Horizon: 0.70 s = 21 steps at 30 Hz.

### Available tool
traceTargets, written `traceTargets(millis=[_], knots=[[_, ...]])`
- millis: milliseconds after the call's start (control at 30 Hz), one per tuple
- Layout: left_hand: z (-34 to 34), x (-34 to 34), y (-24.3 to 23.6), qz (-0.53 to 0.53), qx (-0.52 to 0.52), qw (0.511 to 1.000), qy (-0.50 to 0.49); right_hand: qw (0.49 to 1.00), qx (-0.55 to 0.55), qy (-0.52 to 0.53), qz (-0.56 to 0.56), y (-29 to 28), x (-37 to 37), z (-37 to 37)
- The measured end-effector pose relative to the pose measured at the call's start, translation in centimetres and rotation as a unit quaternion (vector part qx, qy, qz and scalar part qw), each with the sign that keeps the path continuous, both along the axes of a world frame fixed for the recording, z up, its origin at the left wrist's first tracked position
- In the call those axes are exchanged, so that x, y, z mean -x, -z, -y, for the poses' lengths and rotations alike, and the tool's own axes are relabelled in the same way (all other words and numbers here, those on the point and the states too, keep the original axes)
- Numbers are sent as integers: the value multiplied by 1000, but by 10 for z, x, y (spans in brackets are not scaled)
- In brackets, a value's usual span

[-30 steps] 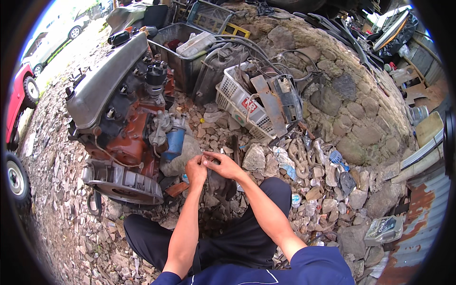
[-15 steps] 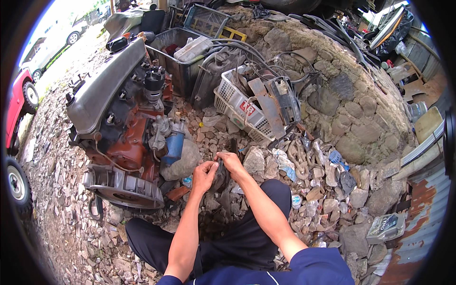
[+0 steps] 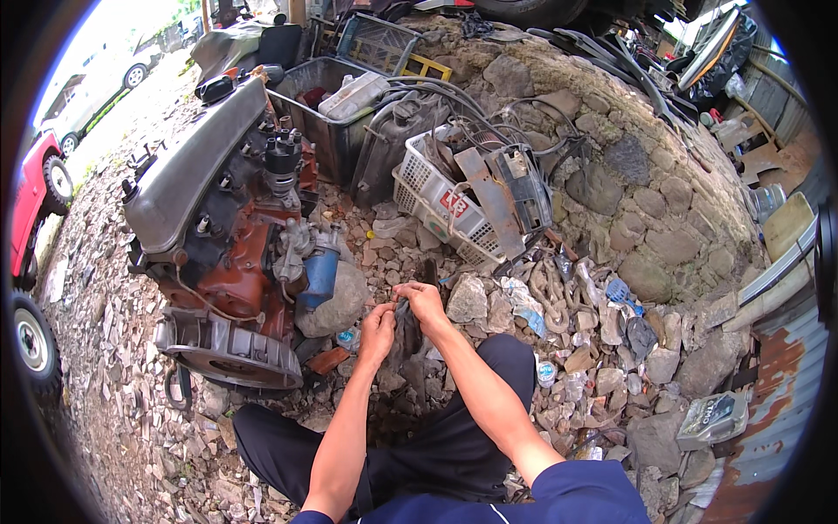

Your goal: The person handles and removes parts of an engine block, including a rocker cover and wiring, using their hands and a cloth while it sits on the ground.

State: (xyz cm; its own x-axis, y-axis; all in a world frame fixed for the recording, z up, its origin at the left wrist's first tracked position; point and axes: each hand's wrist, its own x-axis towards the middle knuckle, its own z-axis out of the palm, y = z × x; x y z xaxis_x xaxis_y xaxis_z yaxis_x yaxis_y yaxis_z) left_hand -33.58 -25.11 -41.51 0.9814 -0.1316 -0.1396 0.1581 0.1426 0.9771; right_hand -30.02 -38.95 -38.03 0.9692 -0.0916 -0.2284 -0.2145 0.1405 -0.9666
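Observation:
My left hand (image 3: 378, 328) and my right hand (image 3: 421, 302) meet over the rubble between my knees. Both have their fingers closed in a pinch, the right a little farther out than the left. What the fingertips hold is too small to make out. A dark, limp piece that looks like cloth (image 3: 406, 327) hangs just below the right hand, between the two. To the left stands an engine (image 3: 231, 253) with a grey valve cover (image 3: 192, 166), a black distributor (image 3: 283, 153) and a blue oil filter (image 3: 321, 272). A large stone (image 3: 336, 306) sits beside the filter.
Beyond my hands are a white plastic crate (image 3: 423, 179) of scrap parts, a dark jerrycan (image 3: 397, 144) and a black bin (image 3: 323, 118). A stone wall (image 3: 650, 192) rises right. A clear container (image 3: 711, 419) lies near rusty corrugated sheet (image 3: 777, 402). Vehicles stand far left.
My left hand has moved slightly right and lower, its fingers now a little below the right hand's. My right hand has barely shifted. The dark piece between them shows more.

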Motion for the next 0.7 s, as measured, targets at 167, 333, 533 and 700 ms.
traceTargets(millis=[167, 333, 533, 700], knots=[[-1, 0, 2, 177, -197, 963, -58, 997, 59, 43, 0, 1, -1, -8], [-4, 16, -15, 160, -245, 954, -63, 997, 6, 63, -33, -9, 0, -6], [-30, 39, 17, 68, -187, 980, 17, 996, 56, 47, -43, -13, -1, 4], [-41, 60, 23, 98, -217, 971, 31, 993, 83, 16, -88, -6, -2, -1]])
